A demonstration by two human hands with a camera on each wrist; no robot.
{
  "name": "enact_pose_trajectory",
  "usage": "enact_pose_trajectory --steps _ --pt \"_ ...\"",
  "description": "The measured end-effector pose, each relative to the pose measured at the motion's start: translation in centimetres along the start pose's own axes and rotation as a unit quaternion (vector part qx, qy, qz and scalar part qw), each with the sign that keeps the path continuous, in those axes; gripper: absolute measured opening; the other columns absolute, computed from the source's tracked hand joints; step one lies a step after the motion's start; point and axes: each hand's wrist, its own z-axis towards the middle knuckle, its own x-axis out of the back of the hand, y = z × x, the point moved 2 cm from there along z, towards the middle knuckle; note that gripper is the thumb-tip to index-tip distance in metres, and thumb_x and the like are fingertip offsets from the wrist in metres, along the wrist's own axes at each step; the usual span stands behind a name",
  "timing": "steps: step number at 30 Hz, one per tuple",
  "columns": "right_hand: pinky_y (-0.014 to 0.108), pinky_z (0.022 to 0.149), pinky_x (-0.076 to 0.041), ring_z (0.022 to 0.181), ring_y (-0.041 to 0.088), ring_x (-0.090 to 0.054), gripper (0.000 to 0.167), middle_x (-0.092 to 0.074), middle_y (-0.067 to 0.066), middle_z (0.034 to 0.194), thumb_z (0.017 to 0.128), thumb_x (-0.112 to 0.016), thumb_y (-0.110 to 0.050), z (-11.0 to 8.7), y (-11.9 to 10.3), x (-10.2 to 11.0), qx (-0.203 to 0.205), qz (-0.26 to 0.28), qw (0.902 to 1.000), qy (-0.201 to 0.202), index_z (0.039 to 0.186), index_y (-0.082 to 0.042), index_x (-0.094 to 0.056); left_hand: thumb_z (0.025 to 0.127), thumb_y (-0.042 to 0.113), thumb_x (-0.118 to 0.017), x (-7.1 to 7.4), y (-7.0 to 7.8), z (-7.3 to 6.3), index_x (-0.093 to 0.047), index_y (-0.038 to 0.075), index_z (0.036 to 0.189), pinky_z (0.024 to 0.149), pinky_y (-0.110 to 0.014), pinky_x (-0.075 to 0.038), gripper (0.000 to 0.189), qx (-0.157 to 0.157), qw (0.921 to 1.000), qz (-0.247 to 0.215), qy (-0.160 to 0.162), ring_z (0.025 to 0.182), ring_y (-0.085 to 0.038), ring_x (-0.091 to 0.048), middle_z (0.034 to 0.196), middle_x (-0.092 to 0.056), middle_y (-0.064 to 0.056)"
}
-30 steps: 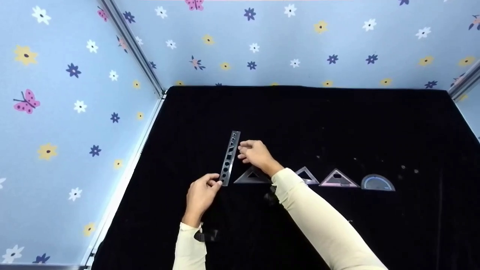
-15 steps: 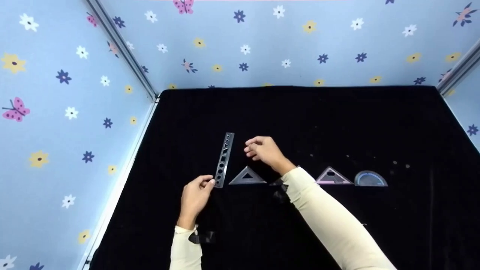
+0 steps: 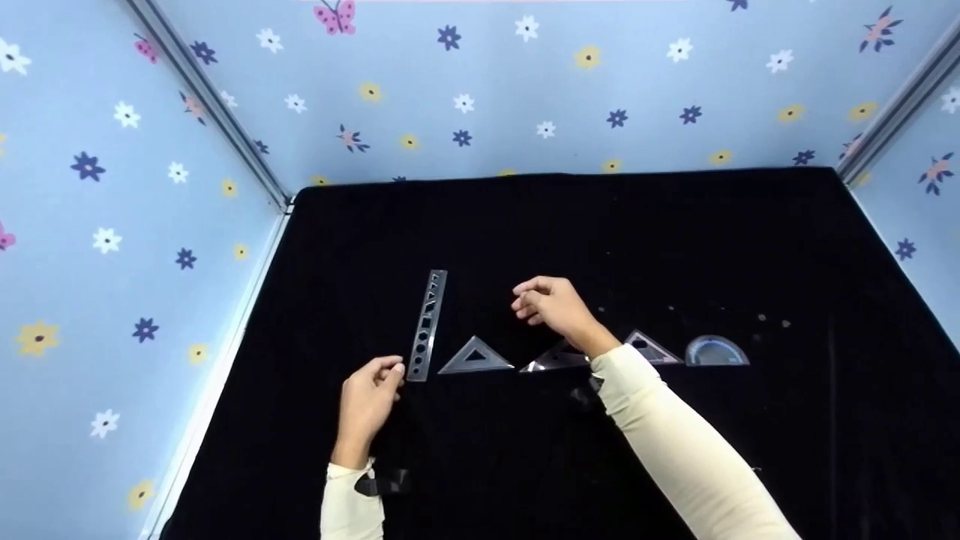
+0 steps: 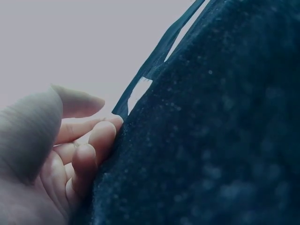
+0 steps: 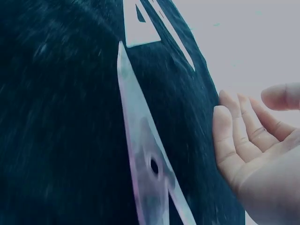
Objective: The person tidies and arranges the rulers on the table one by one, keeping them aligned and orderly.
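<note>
A clear ruler (image 3: 425,330) with cut-out shapes lies nearly upright in the head view, on black cloth. Just left of its lower end is my left hand (image 3: 367,397), thumb and fingers loosely bent with nothing between them. Right of the ruler lies a clear set square (image 3: 457,366). My right hand (image 3: 553,309), fingers relaxed and holding nothing, hovers above a second set square (image 3: 536,366) that my wrist partly hides. In the right wrist view, a set square (image 5: 136,108) lies beside the fingers. A pink-edged set square (image 3: 652,349) and a protractor (image 3: 716,352) complete the row.
The black cloth (image 3: 480,465) covers the table. Blue flowered panels (image 3: 510,90) rise behind it and at both sides, with metal posts (image 3: 214,105) at the corners. Small pale specks (image 3: 762,317) dot the cloth on the right.
My left hand has let go of the ruler's lower end and moved slightly away. My right hand has drawn back rightward from the ruler. The head view has shifted, so everything appears farther left.
</note>
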Motion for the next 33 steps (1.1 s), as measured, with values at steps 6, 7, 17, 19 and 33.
enact_pose_trajectory --steps 6,7,17,19,33 --pt "0.029 0.065 -0.056 0.075 0.019 -0.069 0.028 -0.072 0.014 0.090 0.094 -0.055 -0.001 -0.7 0.1 1.2 0.008 -0.009 0.9999 0.004 0.117 0.014 -0.062 0.095 0.013 -0.067 1.0 -0.5 0.1 -0.075 0.005 0.109 0.059 -0.026 -0.054 0.018 0.002 0.9999 0.009 0.005 0.061 -0.018 -0.065 0.079 -0.071 -0.006" --pt "0.029 0.065 -0.056 0.075 0.019 -0.069 0.028 -0.072 0.014 0.090 0.094 -0.054 -0.001 -0.9 0.0 1.4 0.010 -0.014 0.9998 0.005 0.117 0.014 -0.062 0.095 0.013 -0.067 1.0 -0.6 0.1 -0.075 0.005 0.109 0.059 -0.026 -0.054 0.018 0.001 0.9999 0.011 0.006 0.061 -0.018 -0.065 0.079 -0.071 -0.006" --pt "0.038 0.071 -0.058 0.081 0.026 -0.071 0.025 -0.072 0.016 0.092 0.098 -0.054 -0.003 -2.8 -0.2 5.1 0.034 -0.093 0.9950 0.008 0.116 0.011 -0.064 0.096 0.013 -0.066 0.5 -0.6 0.1 -0.075 0.005 0.109 0.060 -0.025 -0.053 0.018 -0.002 0.9999 0.007 0.007 0.061 -0.018 -0.065 0.078 -0.071 -0.005" --pt "0.037 0.070 -0.058 0.081 0.026 -0.071 0.025 -0.072 0.016 0.092 0.098 -0.054 -0.003 -3.2 -0.1 6.0 0.039 -0.108 0.9933 0.013 0.116 0.011 -0.064 0.096 0.012 -0.065 0.1 -0.3 0.1 -0.075 0.004 0.109 0.060 -0.025 -0.054 0.018 -0.005 1.0000 0.002 0.002 0.063 -0.019 -0.065 0.079 -0.070 -0.006" --pt "0.034 0.070 -0.058 0.084 0.024 -0.070 0.024 -0.071 0.021 0.096 0.100 -0.055 -0.004 -5.4 0.4 10.0 0.054 -0.138 0.9879 0.047 0.116 0.013 -0.062 0.095 0.024 -0.067 -0.5 3.0 0.7 -0.077 0.018 0.110 0.068 -0.037 -0.049 0.020 -0.071 0.9898 0.120 -0.031 0.070 -0.007 -0.063 0.082 -0.069 0.012"
